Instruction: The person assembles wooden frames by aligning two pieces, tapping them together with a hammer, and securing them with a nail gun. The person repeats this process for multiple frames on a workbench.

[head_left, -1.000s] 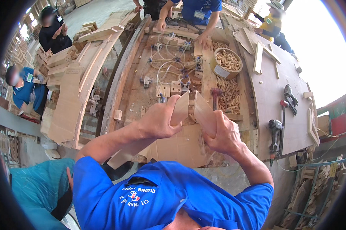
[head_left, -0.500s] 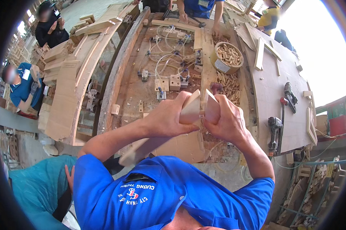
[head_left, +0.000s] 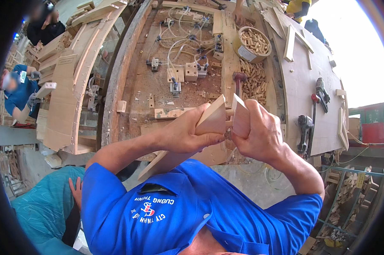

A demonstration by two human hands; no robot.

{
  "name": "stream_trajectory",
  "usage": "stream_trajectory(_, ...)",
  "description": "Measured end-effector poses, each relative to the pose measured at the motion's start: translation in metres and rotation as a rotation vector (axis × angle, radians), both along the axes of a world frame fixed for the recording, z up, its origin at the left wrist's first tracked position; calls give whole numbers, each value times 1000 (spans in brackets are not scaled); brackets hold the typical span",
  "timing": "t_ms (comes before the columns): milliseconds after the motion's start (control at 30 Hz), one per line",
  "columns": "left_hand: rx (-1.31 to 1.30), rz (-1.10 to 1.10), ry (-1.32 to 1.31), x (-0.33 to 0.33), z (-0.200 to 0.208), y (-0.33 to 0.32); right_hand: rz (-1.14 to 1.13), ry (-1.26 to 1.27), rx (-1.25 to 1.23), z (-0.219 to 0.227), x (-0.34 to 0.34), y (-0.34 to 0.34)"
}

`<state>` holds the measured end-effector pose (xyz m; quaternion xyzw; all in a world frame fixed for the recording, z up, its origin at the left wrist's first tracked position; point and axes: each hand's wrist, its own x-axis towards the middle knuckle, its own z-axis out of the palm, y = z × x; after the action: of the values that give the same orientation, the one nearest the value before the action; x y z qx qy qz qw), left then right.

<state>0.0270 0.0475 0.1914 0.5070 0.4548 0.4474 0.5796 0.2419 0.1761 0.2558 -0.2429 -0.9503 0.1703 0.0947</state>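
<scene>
Head cam (only view): L hand [head_left: 181,134] wrapped round L wood pc [head_left: 213,120], thumb along near face, fingers mostly hidden behind. R hand [head_left: 263,132] closed round R wood pc [head_left: 241,119], thumb low on near side. Both grips closed w/ wood filling them. The 2 pcs are held up over near end of workbench [head_left: 136,93], approx upright, slanted top ends side by side, narrow gap betw. Two light pegs [head_left: 229,124] show in gap, bridging it; can't tell how deep they sit. Board length [head_left: 158,165] sticks out below L forearm twd shirt; can't tell if same pc as L one.

Just beyond hands: red-headed hammer [head_left: 239,77], handle partly behind R pc. Flat wood strip [head_left: 172,113] near L hand; cardboard [head_left: 213,155] below. Farther: tub [head_left: 246,54] full of dowels, loose dowel pile [head_left: 255,80] next to it, clear hoses [head_left: 179,46] w/ fittings on bench. R side table [head_left: 294,97]: two nail guns [head_left: 304,132], well apart from hands. Co-worker's hand [head_left: 240,18] at far end, by tub. L side: gloved co-worker [head_left: 19,91] w/ wood stick [head_left: 46,89].
</scene>
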Motion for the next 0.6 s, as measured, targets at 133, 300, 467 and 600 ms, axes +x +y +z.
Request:
stream_trajectory(133, -50, -30, -137, -9, 14, 8, 47, -134, -18, 28, -10, 6)
stream_trajectory(300, 6, -91, -150, -16, 17, 9, 27, -61, 49, 29, -17, 0)
stream_trajectory(467, 80, -24, -170, -18, 6, 5, 61, -76, 116, 41, -33, -4)
stream_trajectory(600, 16, -17, -200, -24, 10, 11, 23, -37, 79, 35, -41, 4)
